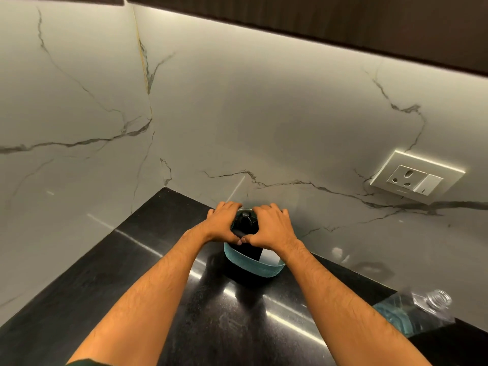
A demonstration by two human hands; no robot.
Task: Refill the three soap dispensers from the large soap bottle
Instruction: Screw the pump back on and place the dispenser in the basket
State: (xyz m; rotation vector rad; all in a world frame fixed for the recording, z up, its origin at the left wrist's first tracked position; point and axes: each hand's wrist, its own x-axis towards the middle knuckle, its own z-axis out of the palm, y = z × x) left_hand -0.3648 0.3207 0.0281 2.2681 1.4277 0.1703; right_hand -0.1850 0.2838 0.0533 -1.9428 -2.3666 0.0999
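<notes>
**Both hands on the basket**

I see my left hand (223, 220) and right hand (272, 228) curled over the rim of a teal basket (253, 268) on the black surface (158, 260). A black soap dispenser (245, 220) stands inside. The large soap bottle (417, 310), uncapped, stands well right.

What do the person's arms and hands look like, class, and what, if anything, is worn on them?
Both forearms are bare and hairy from elbow to wrist. The left hand and right hand wear no gloves, and no rings, watch or bracelets show. A sliver of dark green cloth, perhaps clothing, shows at the bottom edge.
</notes>
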